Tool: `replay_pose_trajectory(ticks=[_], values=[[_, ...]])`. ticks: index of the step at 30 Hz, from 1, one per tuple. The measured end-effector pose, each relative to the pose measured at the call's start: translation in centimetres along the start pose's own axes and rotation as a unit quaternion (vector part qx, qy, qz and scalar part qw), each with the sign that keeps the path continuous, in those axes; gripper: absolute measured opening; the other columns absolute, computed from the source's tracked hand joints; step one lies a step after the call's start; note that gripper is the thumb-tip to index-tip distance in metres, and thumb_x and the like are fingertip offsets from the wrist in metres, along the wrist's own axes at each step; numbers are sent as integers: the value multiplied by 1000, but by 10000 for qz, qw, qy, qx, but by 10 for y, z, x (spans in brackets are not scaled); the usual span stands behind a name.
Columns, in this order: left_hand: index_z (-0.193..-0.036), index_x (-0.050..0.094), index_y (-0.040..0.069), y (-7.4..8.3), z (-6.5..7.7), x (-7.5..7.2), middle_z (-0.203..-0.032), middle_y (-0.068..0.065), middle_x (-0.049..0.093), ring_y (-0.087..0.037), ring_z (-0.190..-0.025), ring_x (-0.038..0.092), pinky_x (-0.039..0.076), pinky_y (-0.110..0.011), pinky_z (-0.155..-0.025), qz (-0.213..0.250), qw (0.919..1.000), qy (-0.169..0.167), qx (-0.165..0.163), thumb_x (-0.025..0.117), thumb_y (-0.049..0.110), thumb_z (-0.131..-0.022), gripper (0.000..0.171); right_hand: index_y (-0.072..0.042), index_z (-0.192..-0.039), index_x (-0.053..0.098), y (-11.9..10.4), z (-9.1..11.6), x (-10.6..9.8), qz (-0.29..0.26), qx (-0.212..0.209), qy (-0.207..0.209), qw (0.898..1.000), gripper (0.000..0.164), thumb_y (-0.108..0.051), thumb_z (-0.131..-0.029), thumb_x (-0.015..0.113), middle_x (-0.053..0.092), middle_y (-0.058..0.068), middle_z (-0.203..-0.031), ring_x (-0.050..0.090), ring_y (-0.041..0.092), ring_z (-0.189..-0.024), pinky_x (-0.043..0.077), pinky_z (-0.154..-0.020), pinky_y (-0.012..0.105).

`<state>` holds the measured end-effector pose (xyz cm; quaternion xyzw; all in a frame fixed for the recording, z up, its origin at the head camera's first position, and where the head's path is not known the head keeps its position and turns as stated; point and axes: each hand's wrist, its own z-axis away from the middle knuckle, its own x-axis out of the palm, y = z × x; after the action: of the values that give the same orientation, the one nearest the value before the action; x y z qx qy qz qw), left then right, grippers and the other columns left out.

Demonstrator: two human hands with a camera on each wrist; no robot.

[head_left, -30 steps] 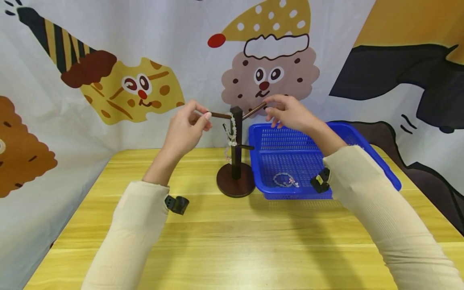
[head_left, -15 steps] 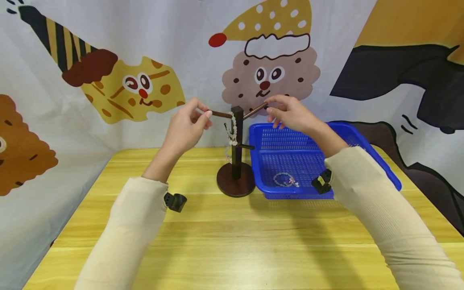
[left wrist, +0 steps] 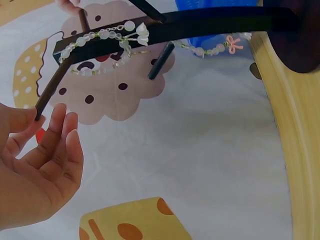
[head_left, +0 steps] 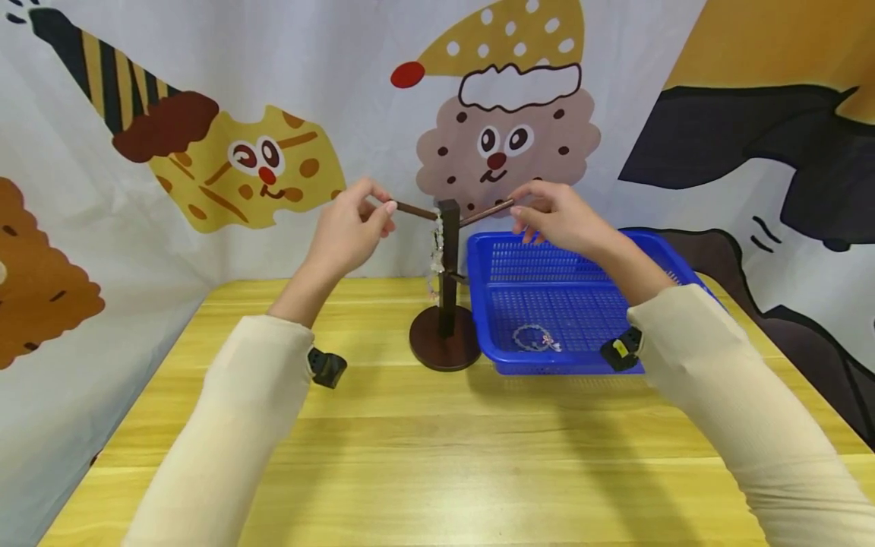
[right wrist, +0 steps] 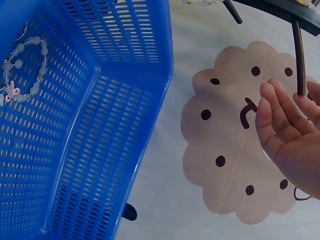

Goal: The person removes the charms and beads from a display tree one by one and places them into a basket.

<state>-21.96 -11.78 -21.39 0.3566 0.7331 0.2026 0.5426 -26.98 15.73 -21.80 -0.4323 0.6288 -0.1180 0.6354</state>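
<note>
A dark brown wooden jewelry stand [head_left: 447, 266] with a round base stands upright on the table. My left hand [head_left: 347, 232] pinches the tip of its upper left peg [left wrist: 52, 87] between thumb and index finger. At the opposite side, my right hand [head_left: 563, 220] holds the end of the upper right peg [right wrist: 299, 60] with its fingertips. A pale beaded bracelet [left wrist: 105, 34] with a white flower charm hangs over the left peg, close to the post. Lower on the stand hangs another beaded bracelet [left wrist: 220, 48] with a pink bow.
A blue plastic basket [head_left: 482, 327] stands just right of the stand, under my right forearm. One beaded bracelet [right wrist: 34, 90] with a pink bow lies inside it. Behind the wooden table [head_left: 424, 456] hangs a white cloth [head_left: 383, 137] printed with cartoon figures.
The stand has turned slightly between my hands. Its right peg tip has shifted right and a little down, the left tip slightly up, and a lower peg now looks shorter.
</note>
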Motion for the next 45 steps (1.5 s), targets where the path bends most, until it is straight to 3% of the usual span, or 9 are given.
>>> replay_pose_trajectory(ticks=[6, 12, 22, 26, 31, 37, 45], values=[[-105, 55, 9, 0, -10, 1, -79, -10, 65, -22, -72, 58, 36, -31, -55, -196, 9997, -5, -116, 46, 23, -96, 19, -1, -107, 55, 0, 5, -1, -67, -55, 104, 9999, 21, -17, -95, 49, 64, 12, -80, 61, 21, -67, 48, -59, 28], [-108, 54, 10, -2, -16, 1, -84, -11, 65, -22, -77, 60, 39, -32, -59, -164, 9994, -104, -272, 46, 24, -97, 20, -3, -101, 56, -1, 10, -2, -33, -91, 85, 9999, 17, -17, -95, 49, 64, 12, -79, 61, 21, -68, 49, -60, 29], [-129, 43, 8, -6, 0, 11, -90, -12, 63, -22, -81, 62, 45, -33, -65, 484, 9982, -204, -274, 51, 24, -95, 39, -3, -100, 57, 0, 11, -3, 23, -102, 128, 9999, 16, -17, -95, 51, 64, 11, -77, 62, 21, -67, 48, -60, 28], [-113, 52, 4, -12, 12, 21, -87, -11, 64, -23, -76, 60, 44, -32, -61, 433, 9982, -335, -240, 52, 25, -94, 29, -2, -100, 57, 1, 12, -3, 31, -136, 118, 9998, 17, -18, -95, 51, 64, 11, -77, 61, 21, -67, 48, -60, 28], [-93, 60, 5, -17, 29, 39, -79, -6, 62, -19, -70, 56, 43, -31, -61, 270, 9974, -672, -17, 54, 26, -93, 22, -2, -101, 56, 1, 12, -3, 31, -170, 98, 9998, 18, -18, -95, 51, 64, 11, -77, 61, 21, -67, 49, -60, 28], [-84, 61, 7, -12, 41, 61, -73, -3, 61, -16, -66, 56, 44, -30, -60, 267, 9961, -807, 242, 57, 30, -91, 24, -2, -101, 56, 2, 12, -3, 13, -201, 81, 9998, 19, -19, -95, 50, 64, 11, -77, 61, 21, -67, 48, -60, 28], [-74, 56, 9, -2, 46, 76, -64, -1, 56, -14, -57, 52, 40, -27, -54, 198, 9962, -736, 416, 59, 30, -90, 26, -2, -101, 56, 3, 12, -2, 2, -198, 100, 9998, 18, -18, -95, 50, 64, 11, -76, 61, 21, -67, 48, -59, 28]])
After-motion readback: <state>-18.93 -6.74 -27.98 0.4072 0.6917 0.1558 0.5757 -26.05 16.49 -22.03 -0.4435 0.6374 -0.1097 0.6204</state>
